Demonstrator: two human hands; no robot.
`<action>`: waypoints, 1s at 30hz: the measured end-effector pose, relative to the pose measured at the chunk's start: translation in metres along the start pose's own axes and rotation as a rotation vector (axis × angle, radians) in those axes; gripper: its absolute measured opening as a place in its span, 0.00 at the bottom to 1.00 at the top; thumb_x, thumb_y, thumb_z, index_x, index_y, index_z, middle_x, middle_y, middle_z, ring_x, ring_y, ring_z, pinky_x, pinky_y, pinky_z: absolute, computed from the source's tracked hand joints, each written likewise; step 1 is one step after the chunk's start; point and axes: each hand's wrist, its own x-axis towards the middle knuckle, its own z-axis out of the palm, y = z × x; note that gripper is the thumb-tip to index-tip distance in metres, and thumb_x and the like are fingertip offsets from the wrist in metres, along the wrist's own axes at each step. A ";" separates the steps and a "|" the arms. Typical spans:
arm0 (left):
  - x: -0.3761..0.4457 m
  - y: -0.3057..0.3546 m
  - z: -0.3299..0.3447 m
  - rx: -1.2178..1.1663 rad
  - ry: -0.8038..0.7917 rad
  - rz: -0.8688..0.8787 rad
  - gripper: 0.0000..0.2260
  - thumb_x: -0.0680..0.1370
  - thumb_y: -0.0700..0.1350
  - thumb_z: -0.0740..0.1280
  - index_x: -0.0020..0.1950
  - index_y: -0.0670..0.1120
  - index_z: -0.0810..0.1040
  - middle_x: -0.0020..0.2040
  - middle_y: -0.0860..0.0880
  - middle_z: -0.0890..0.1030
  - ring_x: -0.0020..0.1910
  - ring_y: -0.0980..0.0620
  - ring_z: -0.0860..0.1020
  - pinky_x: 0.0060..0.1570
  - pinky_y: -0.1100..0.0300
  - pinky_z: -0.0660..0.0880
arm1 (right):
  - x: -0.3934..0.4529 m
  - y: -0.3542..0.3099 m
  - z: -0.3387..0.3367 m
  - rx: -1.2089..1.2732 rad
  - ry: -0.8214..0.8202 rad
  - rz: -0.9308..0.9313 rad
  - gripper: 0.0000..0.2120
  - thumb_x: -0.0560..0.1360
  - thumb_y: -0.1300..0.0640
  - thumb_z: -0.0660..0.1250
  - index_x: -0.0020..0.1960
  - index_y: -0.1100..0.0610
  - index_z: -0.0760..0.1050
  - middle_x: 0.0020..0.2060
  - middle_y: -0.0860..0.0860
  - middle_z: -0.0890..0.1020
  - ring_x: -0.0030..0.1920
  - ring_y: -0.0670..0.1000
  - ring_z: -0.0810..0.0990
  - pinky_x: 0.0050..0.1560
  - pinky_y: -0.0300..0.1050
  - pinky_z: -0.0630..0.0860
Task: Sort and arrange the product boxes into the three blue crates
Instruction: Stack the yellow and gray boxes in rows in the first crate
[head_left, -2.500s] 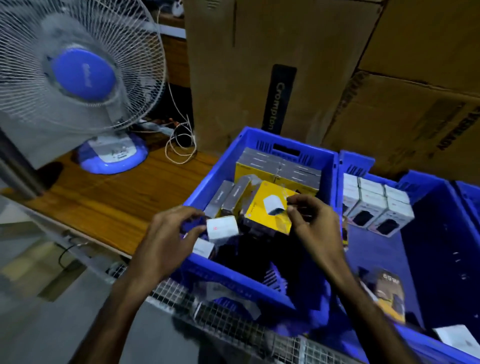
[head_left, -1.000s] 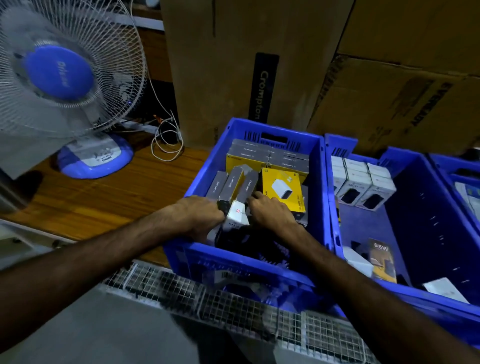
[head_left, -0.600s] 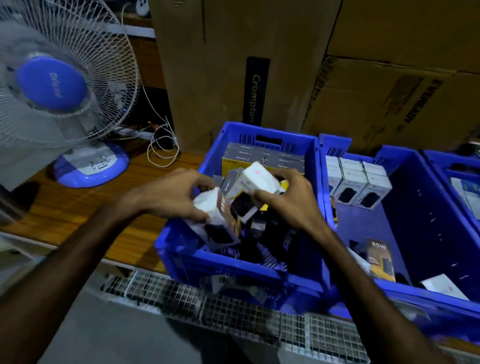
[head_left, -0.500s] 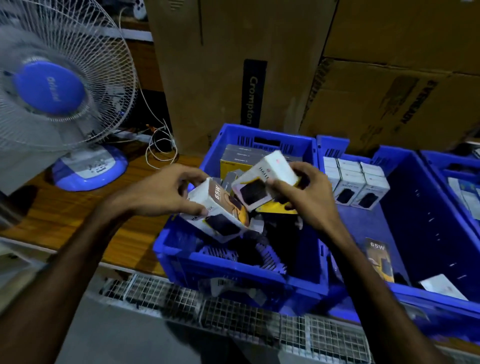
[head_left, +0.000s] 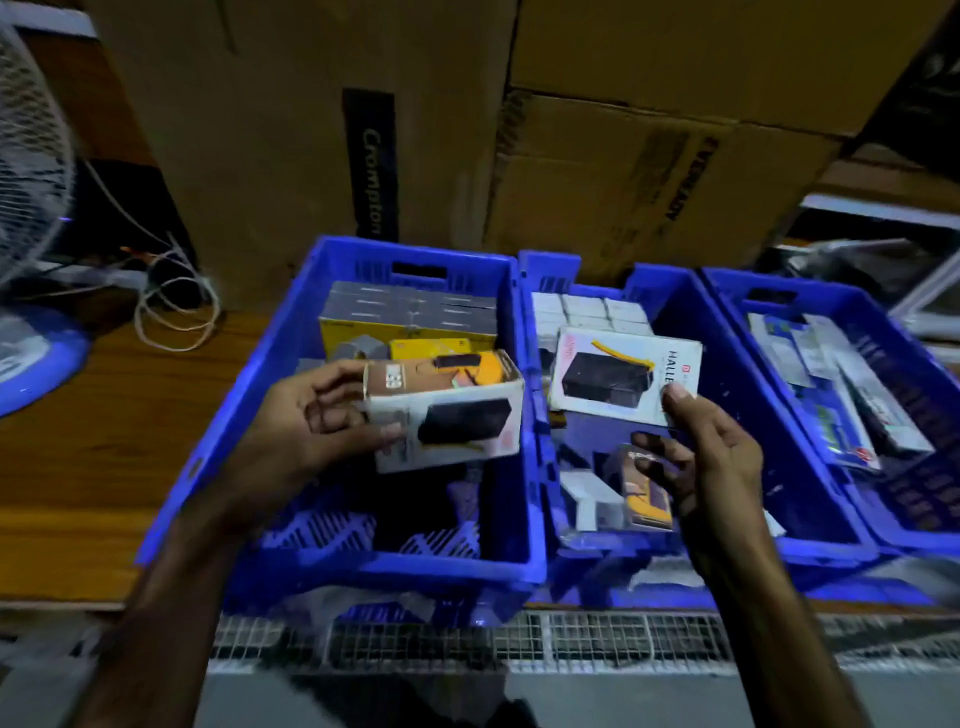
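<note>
While the left hand (head_left: 317, 421) holds a white box (head_left: 447, 415) over the left crate (head_left: 332, 564), the right hand (head_left: 711, 457) pinches another box (head_left: 621, 374) above the middle crate (head_left: 727, 343)

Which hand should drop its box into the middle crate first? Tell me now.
Right. The right hand already holds its white box above the middle crate, near the white boxes. The left hand holds its box over the left crate.

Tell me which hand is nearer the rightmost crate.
Right. The right hand, pinching a white box, is over the middle crate beside the rightmost crate; the left hand is over the left crate.
</note>
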 end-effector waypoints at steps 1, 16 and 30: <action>0.012 0.005 0.011 -0.012 0.000 0.021 0.30 0.63 0.45 0.85 0.62 0.43 0.81 0.59 0.44 0.86 0.54 0.48 0.85 0.55 0.56 0.83 | 0.006 -0.003 -0.012 -0.018 0.020 -0.010 0.12 0.73 0.49 0.72 0.52 0.54 0.81 0.42 0.46 0.85 0.37 0.49 0.84 0.33 0.40 0.79; 0.226 0.001 0.203 0.948 -0.236 0.095 0.28 0.68 0.52 0.83 0.65 0.48 0.81 0.57 0.48 0.84 0.55 0.48 0.82 0.52 0.57 0.77 | 0.170 -0.005 -0.120 -1.125 -0.051 -0.237 0.29 0.72 0.44 0.77 0.68 0.55 0.78 0.63 0.58 0.80 0.64 0.57 0.78 0.60 0.45 0.71; 0.189 -0.041 0.251 0.968 -0.138 0.160 0.21 0.74 0.45 0.78 0.66 0.45 0.82 0.54 0.56 0.83 0.41 0.73 0.77 0.44 0.79 0.69 | 0.155 0.017 -0.149 -1.081 -0.474 -0.282 0.21 0.74 0.43 0.70 0.64 0.50 0.79 0.56 0.48 0.81 0.58 0.52 0.81 0.58 0.53 0.77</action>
